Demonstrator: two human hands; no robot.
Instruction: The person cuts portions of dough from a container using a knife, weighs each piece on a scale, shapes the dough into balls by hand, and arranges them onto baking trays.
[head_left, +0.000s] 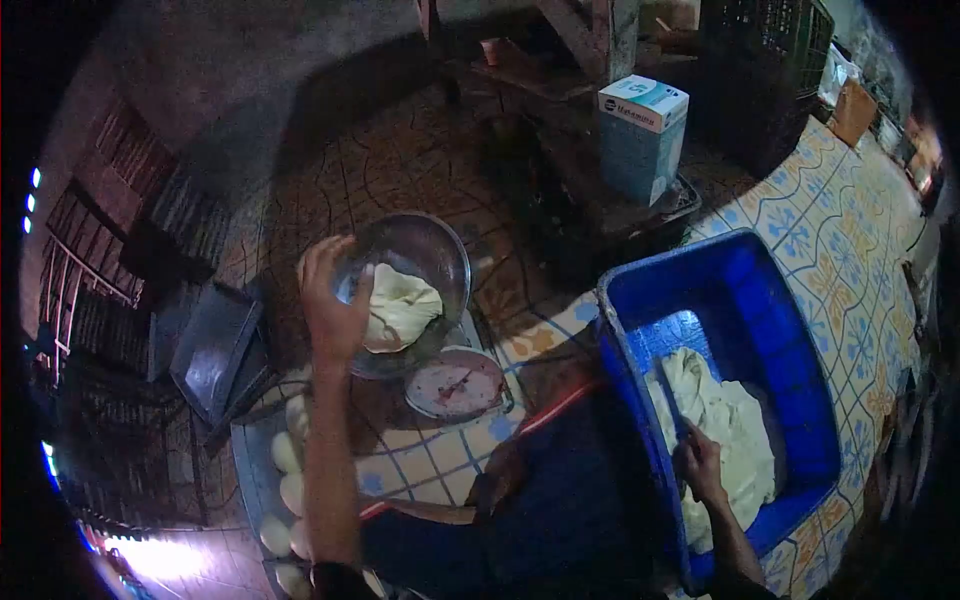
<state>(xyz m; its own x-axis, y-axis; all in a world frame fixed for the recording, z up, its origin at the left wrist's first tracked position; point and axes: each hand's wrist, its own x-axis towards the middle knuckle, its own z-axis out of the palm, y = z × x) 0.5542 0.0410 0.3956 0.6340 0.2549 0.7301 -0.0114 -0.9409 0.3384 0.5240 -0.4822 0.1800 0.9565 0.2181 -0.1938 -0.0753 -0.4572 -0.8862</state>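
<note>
My left hand [335,300] is at the left side of a metal bowl [455,260], its thumb apart from the fingers and close to the dough lump [405,308] inside. Whether the thumb touches that dough, I cannot tell. The bowl sits on a scale with a round dial [456,384]. My right hand [699,462] is closed around the handle of a long, flat-bladed knife [668,392]. Its blade lies against a large mass of dough [740,440] in a blue plastic crate [800,340].
Several dough balls [288,452] lie on a tray [248,475] at the lower left. Dark metal trays [215,350] lean farther left. A blue and white carton [642,150] stands behind the crate. Patterned tiles [850,220] cover the surface at right.
</note>
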